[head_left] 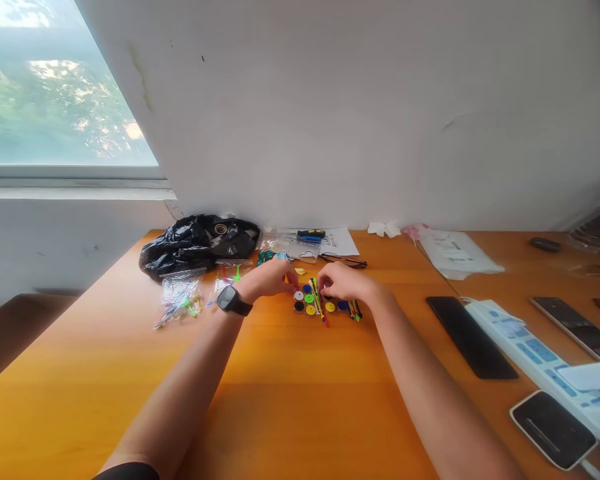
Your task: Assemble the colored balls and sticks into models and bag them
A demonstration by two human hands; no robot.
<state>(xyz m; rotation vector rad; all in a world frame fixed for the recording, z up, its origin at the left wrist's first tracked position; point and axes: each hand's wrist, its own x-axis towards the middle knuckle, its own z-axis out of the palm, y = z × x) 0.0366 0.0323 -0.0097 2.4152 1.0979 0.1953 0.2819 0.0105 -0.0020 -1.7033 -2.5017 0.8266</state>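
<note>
Small coloured plastic discs (307, 303) and thin coloured sticks (320, 308) lie in a cluster on the orange wooden table (290, 400). My left hand (273, 277), with a black watch (231, 300) on its wrist, is curled with its fingertips at the left edge of the cluster. My right hand (341, 281) is curled over the right part of the cluster, fingers pinched near a stick. What either hand grips is too small to make out.
A black plastic bag (195, 243) and clear packets of parts (180, 297) lie at the left. Screwdrivers (310, 235), paper and glasses (344, 261) sit by the wall. Phones (470, 337) (553, 428) and a white power strip (535, 357) fill the right side.
</note>
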